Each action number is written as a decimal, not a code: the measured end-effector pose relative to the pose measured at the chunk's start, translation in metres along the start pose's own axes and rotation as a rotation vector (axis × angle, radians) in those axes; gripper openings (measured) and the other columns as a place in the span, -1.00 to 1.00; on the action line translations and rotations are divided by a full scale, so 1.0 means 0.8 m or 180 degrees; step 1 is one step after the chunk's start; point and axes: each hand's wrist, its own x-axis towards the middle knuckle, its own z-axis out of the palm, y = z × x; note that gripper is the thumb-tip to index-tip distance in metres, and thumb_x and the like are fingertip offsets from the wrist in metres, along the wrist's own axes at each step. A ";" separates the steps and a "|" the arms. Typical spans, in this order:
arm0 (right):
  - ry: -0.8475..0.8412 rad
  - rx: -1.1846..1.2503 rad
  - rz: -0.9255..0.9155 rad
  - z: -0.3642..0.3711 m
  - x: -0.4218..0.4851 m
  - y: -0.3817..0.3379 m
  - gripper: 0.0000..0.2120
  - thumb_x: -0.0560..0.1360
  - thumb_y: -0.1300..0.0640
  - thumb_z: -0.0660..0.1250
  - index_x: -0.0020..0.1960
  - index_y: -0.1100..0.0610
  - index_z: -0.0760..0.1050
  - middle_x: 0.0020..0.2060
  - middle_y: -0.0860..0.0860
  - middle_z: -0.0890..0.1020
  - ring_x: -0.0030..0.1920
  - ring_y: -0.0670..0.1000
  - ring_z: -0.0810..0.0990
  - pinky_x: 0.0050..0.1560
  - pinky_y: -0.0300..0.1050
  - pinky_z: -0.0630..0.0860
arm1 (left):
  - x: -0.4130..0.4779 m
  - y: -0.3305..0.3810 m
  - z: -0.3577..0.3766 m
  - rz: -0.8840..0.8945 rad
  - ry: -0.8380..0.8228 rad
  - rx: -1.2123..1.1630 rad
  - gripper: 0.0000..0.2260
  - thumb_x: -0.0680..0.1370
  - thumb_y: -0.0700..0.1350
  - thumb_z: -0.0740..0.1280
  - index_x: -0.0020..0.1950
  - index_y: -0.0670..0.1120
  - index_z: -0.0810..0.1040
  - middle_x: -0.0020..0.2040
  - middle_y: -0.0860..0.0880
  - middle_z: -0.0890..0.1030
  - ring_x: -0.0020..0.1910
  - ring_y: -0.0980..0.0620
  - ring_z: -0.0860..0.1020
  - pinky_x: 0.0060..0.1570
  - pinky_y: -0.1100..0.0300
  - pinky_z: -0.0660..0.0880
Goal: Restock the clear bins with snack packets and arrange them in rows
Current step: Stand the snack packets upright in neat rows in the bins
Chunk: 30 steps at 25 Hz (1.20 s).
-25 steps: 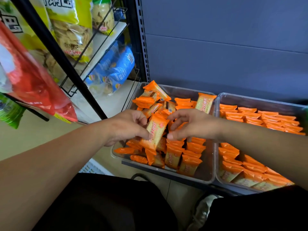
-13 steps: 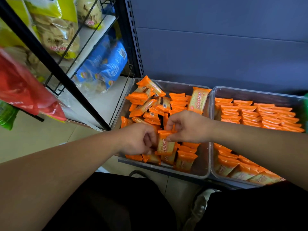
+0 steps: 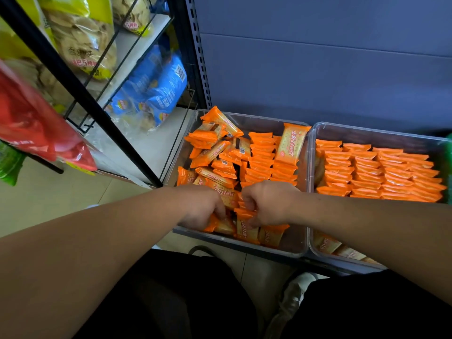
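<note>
Two clear bins stand side by side on a low shelf. The left bin (image 3: pixel 303 250) holds orange snack packets: a loose jumble (image 3: pixel 215 152) at its back left, upright rows (image 3: pixel 261 157) at its back right, and a short row at its front edge. My left hand (image 3: pixel 203 206) and my right hand (image 3: pixel 266 204) are both down in the front of this bin, fingers curled on orange packets (image 3: pixel 244 228) in that front row. The right bin (image 3: pixel 367 133) is packed with neat rows of the same packets (image 3: pixel 381 172).
A black wire rack (image 3: pixel 80 89) with yellow, blue and red snack bags stands at the left. A grey back panel (image 3: pixel 318 69) rises behind the bins. My dark trousers and a shoe (image 3: pixel 296 294) are below the shelf edge.
Both hands carried an orange packet from above the bin's middle down to its front edge and now press into the front row. The view shifted slightly left and down.
</note>
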 end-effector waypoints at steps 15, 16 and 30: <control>0.0106 -0.0023 0.0088 0.008 0.001 -0.007 -0.76 0.52 -0.14 0.48 -0.18 -0.06 0.50 -0.16 -0.14 0.55 -0.05 -0.02 0.56 -0.26 -0.14 0.48 | -0.069 -0.006 -0.053 -0.0559 0.0631 -0.1397 -0.81 0.40 0.09 0.57 -0.09 0.04 0.68 -0.08 0.03 0.70 -0.05 -0.01 0.68 0.00 0.01 0.68; 0.0099 -0.0124 0.0114 0.010 0.002 -0.012 -0.78 0.53 -0.13 0.47 -0.15 -0.06 0.51 -0.15 -0.12 0.56 -0.04 0.00 0.57 -0.26 -0.14 0.49 | -0.077 -0.008 -0.053 -0.0523 0.0747 -0.1619 -0.82 0.40 0.08 0.58 -0.09 0.05 0.69 -0.11 0.03 0.71 -0.06 -0.01 0.69 0.02 -0.01 0.68; 0.0591 0.4521 0.0843 -0.089 -0.053 0.037 -0.79 0.63 0.27 0.33 0.26 0.21 0.55 0.06 0.26 0.72 -0.07 0.17 0.77 -0.07 0.08 0.72 | -0.038 0.036 -0.069 -0.0142 0.2044 -0.1893 -0.61 0.27 0.16 0.68 -0.16 0.03 0.58 -0.17 0.09 0.61 -0.18 0.10 0.56 -0.21 0.10 0.52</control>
